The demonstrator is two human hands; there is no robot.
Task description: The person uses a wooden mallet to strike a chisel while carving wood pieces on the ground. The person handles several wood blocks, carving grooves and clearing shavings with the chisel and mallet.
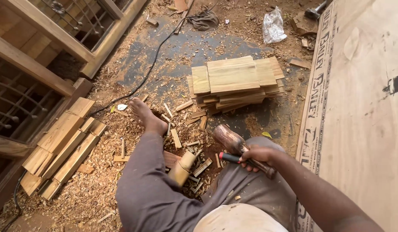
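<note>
Wooden mallet [233,144] and chisel [231,158] lie inside right grip [260,157].

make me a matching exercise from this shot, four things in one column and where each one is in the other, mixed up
Things:
1. wooden mallet
2. stack of cut boards
3. crumpled plastic bag
4. black cable

Places:
A. far off on the sawdust, near the top edge
B. in the right hand, over the lap
C. running across the floor from the upper middle down to the left
D. on the floor ahead, past the bare foot

Pairs: 1-B, 2-D, 3-A, 4-C
</note>
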